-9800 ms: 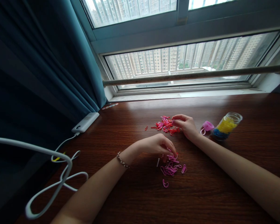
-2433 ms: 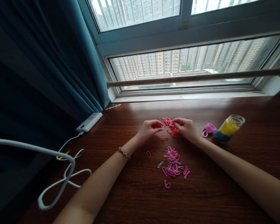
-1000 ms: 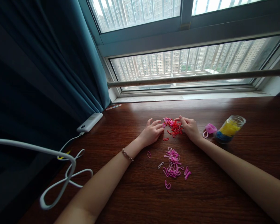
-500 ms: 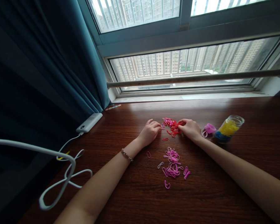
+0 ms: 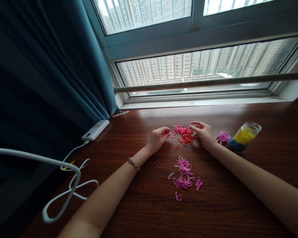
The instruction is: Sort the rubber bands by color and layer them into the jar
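Observation:
A mixed pile of red and pink rubber bands [image 5: 186, 135] lies on the brown wooden table between my hands. My left hand [image 5: 157, 139], a beaded bracelet [image 5: 134, 164] on its wrist, is curled just left of the pile, with some red rubber bands [image 5: 163, 134] showing between its fingers. At the pile's right edge, my right hand [image 5: 205, 135] has its fingers apart and nothing visible in them. Closer to me is a heap of pink rubber bands [image 5: 185, 180]. A single pink band [image 5: 158, 164] and a pale one [image 5: 171, 175] lie left of that heap.
Right of my right hand are a pink lid [image 5: 223, 136] and a glass jar [image 5: 245, 134] with yellow and blue contents. A white power bank [image 5: 95, 130] with a cable [image 5: 74, 195] sits at left by a blue curtain [image 5: 89, 66]. The window [image 5: 193, 72] is behind the table.
My right hand has drawn back slightly from the red pile and its fingers have spread. My left hand has turned, so red bands now show between its fingers.

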The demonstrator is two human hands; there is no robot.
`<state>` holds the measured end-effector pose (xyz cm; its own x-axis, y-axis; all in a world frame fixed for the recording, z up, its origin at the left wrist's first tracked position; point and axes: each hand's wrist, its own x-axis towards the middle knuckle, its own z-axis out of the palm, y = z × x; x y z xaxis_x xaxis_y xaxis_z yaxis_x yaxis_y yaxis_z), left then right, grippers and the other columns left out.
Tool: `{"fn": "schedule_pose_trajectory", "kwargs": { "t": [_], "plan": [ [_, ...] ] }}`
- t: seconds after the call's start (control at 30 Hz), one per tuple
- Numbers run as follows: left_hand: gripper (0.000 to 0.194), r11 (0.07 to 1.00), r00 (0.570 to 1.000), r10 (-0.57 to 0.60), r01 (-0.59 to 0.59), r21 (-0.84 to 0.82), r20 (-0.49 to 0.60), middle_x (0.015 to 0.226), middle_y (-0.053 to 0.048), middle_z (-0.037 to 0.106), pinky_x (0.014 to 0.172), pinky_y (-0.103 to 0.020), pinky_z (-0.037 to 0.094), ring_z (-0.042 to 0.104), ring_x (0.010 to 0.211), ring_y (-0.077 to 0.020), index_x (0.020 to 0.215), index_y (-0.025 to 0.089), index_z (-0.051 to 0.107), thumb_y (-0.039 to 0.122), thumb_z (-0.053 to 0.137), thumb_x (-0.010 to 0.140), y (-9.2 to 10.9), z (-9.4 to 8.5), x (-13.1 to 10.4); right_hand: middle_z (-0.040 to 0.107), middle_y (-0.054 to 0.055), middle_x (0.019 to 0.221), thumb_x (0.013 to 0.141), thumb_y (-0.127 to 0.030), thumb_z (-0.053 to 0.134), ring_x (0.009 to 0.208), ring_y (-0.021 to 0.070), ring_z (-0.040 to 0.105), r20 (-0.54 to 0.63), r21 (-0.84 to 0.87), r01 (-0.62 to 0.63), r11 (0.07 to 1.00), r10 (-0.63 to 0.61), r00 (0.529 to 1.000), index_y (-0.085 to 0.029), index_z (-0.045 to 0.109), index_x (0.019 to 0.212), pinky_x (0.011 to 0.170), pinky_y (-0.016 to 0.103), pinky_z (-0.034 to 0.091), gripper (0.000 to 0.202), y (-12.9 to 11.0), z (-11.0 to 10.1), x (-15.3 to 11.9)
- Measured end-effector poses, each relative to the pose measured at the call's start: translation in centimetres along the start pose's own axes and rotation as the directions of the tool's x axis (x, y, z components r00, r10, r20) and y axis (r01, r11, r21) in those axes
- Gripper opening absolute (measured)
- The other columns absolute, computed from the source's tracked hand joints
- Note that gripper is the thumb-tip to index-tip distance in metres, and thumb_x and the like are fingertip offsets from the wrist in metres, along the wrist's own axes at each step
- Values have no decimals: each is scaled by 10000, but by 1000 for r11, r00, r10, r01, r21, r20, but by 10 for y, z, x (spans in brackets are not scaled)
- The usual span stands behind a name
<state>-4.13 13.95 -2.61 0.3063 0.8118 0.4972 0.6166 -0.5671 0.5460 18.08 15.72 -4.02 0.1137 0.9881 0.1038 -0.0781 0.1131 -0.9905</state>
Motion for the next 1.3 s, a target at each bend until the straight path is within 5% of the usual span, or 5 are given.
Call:
{"fn": "schedule_pose_trajectory", "kwargs": {
  "t": [0.6, 0.8, 1.07, 1.17, 1.3],
  "plan": [
    [175, 903, 875, 114, 105, -416, 470, 729, -66, 676, 684, -252, 478, 607, 699, -143, 776, 117, 688, 261, 590, 758, 23, -10, 0, 647, 51, 742, 630, -370, 693, 656, 156, 600, 75, -30, 111, 993, -109, 991, -154, 636, 884, 561, 256, 492, 338, -4, 3, -5],
    [210, 950, 979, -158, 186, -251, 128, 803, -67, 680, 603, -247, 499, 616, 664, -143, 898, 128, 649, 266, 552, 773, 1, -2, 4, 650, 21, 720, 637, -323, 707, 605, 122, 587, 224, 85, 72, 994, -89, 971, -169, 629, 888, 567, 238, 470, 305, -10, 8, -12],
    [189, 978, 991, 91, -107, 177, 100, 925, -34, 670, 889, -348, 431, 566, 960, -179, 837, 186, 659, 106, 517, 740, -22, 0, 1, 620, 18, 589, 745, -386, 598, 490, 122, 554, 826, -182, 150, 972, 68, 560, -133, 669, 783, 461, 231, 441, 265, -23, 19, -34],
    [270, 944, 970, 137, -189, 270, 201, 1004, -5, 656, 970, -430, 331, 507, 1072, -196, 915, 222, 645, 85, 481, 751, -18, 0, -2, 665, 71, 854, 832, -391, 490, 796, 183, 609, 710, -277, 548, 789, -216, 670, -168, 667, 900, 713, 310, 492, 293, -16, 20, -32],
    [279, 911, 957, 123, -214, 353, 263, 1063, -17, 636, 1008, -465, 243, 480, 1102, -204, 958, 215, 633, 101, 450, 781, -13, -1, -5, 531, 69, 1222, 858, -432, 447, 1209, 261, 361, 751, -524, 805, 277, -296, 590, -238, 539, 1181, 1019, 470, 250, 388, -5, 19, -28]
  ]
}}
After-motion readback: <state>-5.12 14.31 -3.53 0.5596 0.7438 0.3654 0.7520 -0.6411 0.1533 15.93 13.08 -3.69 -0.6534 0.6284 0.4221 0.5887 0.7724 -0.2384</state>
